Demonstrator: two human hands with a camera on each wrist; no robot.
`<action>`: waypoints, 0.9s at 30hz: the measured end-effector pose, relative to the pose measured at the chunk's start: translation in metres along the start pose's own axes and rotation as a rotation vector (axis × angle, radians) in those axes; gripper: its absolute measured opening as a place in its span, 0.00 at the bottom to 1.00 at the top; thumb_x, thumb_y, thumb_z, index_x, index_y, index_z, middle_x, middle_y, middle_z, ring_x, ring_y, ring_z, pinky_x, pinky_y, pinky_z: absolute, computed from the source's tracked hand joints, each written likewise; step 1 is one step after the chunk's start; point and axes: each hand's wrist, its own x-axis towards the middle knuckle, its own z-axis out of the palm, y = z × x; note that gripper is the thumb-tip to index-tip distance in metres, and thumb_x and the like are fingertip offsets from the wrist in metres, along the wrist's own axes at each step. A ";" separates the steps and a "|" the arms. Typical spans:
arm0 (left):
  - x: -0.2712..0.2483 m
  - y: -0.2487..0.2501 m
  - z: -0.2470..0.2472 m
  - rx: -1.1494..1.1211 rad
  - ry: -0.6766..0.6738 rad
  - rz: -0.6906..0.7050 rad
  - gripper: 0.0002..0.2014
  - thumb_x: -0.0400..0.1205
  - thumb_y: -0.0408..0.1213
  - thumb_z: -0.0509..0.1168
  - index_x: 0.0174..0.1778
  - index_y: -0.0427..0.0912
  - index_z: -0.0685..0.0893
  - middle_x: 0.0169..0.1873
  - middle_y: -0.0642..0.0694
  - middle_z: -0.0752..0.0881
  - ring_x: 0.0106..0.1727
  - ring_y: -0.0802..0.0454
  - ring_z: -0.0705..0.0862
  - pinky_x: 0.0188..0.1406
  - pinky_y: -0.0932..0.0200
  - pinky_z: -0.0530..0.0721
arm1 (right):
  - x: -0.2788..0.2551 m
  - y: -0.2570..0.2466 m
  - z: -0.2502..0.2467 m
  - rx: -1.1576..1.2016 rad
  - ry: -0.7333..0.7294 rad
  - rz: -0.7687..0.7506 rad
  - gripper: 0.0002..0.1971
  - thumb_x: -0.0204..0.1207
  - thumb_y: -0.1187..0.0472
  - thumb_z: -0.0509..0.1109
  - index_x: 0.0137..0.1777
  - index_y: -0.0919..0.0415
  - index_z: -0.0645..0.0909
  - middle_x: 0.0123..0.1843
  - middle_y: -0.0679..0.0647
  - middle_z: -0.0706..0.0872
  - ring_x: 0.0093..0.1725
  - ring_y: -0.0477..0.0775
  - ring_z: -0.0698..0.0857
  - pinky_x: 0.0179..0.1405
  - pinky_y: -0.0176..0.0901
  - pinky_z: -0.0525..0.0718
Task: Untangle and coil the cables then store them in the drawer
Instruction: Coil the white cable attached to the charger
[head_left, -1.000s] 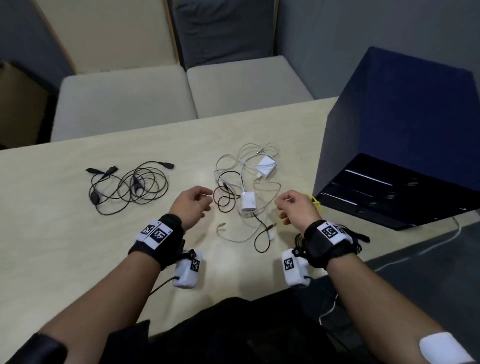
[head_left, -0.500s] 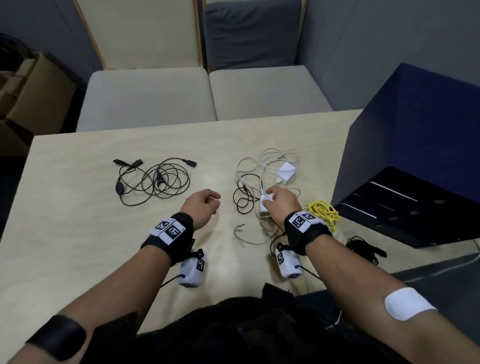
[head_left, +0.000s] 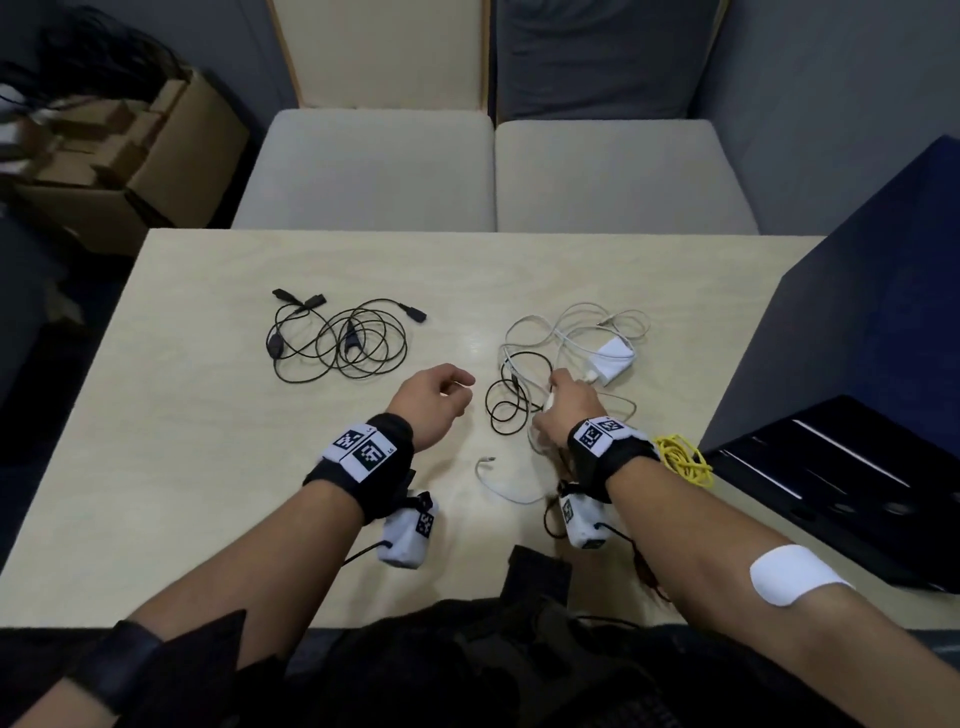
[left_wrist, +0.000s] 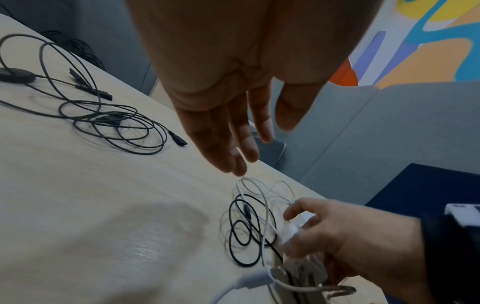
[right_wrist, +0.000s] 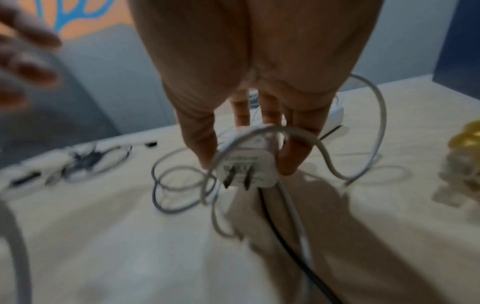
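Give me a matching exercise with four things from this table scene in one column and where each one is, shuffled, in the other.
Things:
1. black cable bundle
2. yellow cable
3. white plug adapter
4. left hand

Places:
A. held in the right hand
B. far left on the table
C. above the table, holding nothing
D. beside the dark blue box

Pairs: 1-B, 2-D, 3-A, 4-C

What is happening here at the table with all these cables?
A person is sorting tangled cables on the pale wooden table. The right hand grips a white two-pin charger plug from the white-and-black cable tangle. The left hand hovers open beside it. The black cable bundle lies untouched.
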 end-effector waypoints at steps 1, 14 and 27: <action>-0.001 0.001 0.001 -0.001 0.004 0.002 0.06 0.81 0.35 0.63 0.50 0.48 0.83 0.40 0.48 0.85 0.46 0.47 0.88 0.47 0.50 0.85 | -0.004 -0.001 -0.008 0.103 0.025 0.002 0.28 0.69 0.60 0.74 0.69 0.57 0.70 0.59 0.62 0.79 0.56 0.64 0.81 0.48 0.47 0.81; -0.026 0.076 0.005 -0.359 -0.284 0.203 0.16 0.79 0.50 0.63 0.56 0.43 0.83 0.49 0.41 0.88 0.52 0.47 0.87 0.54 0.49 0.84 | -0.112 -0.048 -0.053 0.566 0.198 -0.505 0.35 0.60 0.56 0.84 0.65 0.42 0.71 0.55 0.39 0.82 0.50 0.42 0.83 0.45 0.28 0.78; -0.072 0.112 -0.100 -0.241 -0.518 0.441 0.05 0.84 0.28 0.58 0.46 0.36 0.80 0.43 0.37 0.85 0.40 0.44 0.84 0.31 0.65 0.81 | -0.096 -0.051 -0.062 0.612 0.525 -0.238 0.31 0.71 0.53 0.77 0.72 0.48 0.70 0.51 0.49 0.80 0.43 0.51 0.81 0.46 0.40 0.80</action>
